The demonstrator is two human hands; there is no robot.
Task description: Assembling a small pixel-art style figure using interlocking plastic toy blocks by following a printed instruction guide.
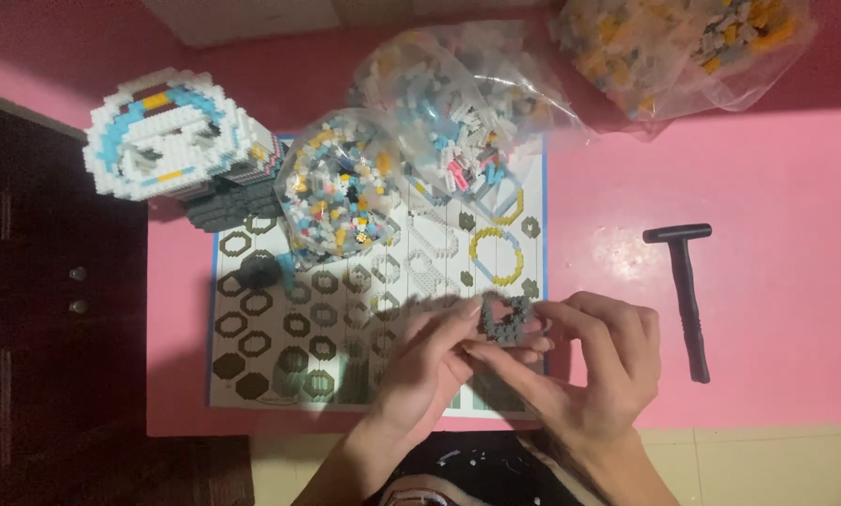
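Observation:
Both my hands meet over the lower right part of an instruction sheet (280, 328) printed with ring-shaped diagrams. Between the fingertips sits a small grey ring of tiny building bricks (505, 319). My left hand (427, 361) pinches its left side with thumb and forefinger. My right hand (594, 361) grips its right and lower side. The ring is partly hidden by my fingers.
A white, blue and grey brick model (182, 141) stands at the sheet's upper left. Clear bags of mixed small bricks (346, 192) (458, 112) lie on the sheet's top; another bag (683, 47) is far right. A black T-shaped tool (687, 290) lies on the pink table (767, 187).

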